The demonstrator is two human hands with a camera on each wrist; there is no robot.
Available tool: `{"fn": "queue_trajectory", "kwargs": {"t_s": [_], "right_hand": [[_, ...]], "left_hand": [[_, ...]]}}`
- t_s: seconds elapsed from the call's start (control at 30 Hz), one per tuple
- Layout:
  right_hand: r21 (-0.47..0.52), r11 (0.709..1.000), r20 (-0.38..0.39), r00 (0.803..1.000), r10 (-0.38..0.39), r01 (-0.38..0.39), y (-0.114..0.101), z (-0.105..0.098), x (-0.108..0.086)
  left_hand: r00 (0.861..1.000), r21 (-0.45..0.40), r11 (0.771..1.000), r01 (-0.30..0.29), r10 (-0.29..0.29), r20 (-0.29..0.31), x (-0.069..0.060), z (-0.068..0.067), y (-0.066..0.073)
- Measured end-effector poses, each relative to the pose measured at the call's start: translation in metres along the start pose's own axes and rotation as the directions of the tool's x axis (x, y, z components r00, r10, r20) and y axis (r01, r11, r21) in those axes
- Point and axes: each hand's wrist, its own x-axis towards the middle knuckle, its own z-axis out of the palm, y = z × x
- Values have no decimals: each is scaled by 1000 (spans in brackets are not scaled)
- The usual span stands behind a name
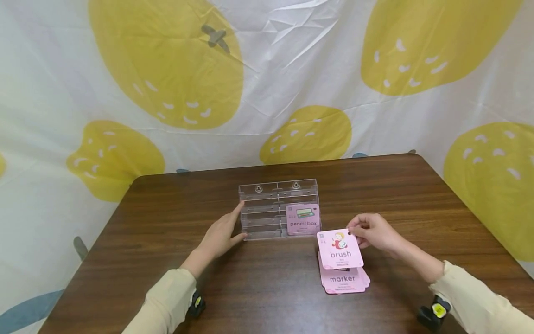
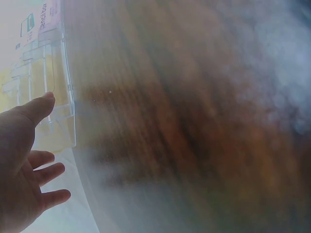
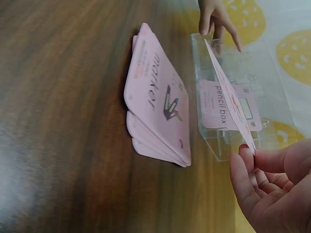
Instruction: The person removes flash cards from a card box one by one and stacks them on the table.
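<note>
My right hand (image 1: 377,233) pinches a pink flash card (image 1: 340,249) marked "brush" by its upper right corner. In the head view that card overlaps a small pile of pink cards (image 1: 344,281), topped by one reading "marker"; the right wrist view shows it raised clear of the pile. My left hand (image 1: 218,235) rests at the left side of a clear plastic card rack (image 1: 262,221), fingers fairly straight, thumb near its lower front corner. A "pencil box" card (image 1: 303,220) stands in the rack's lower right part.
All of this is on a dark brown wooden table (image 1: 175,287). A white cloth (image 1: 267,60) with yellow fruit prints hangs behind and beside it. Dark wrist devices (image 1: 434,313) are strapped near both cuffs.
</note>
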Motion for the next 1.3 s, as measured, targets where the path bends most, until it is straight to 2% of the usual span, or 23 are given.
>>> {"fn": "queue_trajectory", "kwargs": {"t_s": [0.73, 1.0, 1.3], "right_hand": [[46, 998, 22, 999, 48, -49, 25, 12, -11], [19, 999, 8, 999, 47, -47, 28, 15, -14], [-19, 999, -21, 999, 29, -29, 31, 18, -15]], "left_hand": [[1000, -11, 1000, -4, 4, -4, 0, -1, 1], [1000, -13, 1000, -2, 2, -16, 0, 0, 2], [1000, -13, 1000, 6, -6, 0, 0, 0, 1]]}}
